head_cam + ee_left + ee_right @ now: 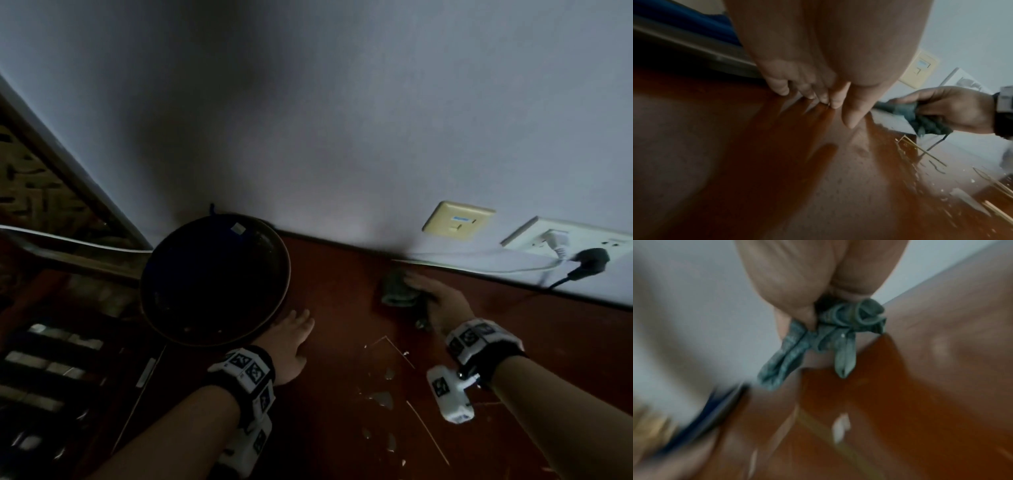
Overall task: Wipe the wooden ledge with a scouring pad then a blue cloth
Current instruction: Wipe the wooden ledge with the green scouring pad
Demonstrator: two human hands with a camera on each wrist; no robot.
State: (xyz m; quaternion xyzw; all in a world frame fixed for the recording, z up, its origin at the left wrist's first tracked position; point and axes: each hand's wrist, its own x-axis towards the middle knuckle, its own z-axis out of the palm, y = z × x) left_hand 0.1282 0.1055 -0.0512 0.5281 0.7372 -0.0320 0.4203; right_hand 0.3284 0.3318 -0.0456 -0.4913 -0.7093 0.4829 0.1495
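Head view: my right hand (442, 301) clamps the crumpled green scouring pad (399, 289) on the wooden ledge (342, 281) at the wall. Left hand (291, 339) flat, fingers straight. Scouring step, I judge; next, drag through the wet patches (383, 399). Blue cloth (694, 24) waits in the basin (219, 277).

A dark round pan (215, 277) sits far left. On the wall at far right are a cream switch plate (457, 221) and a white socket (568, 240) holding a black plug (591, 258).
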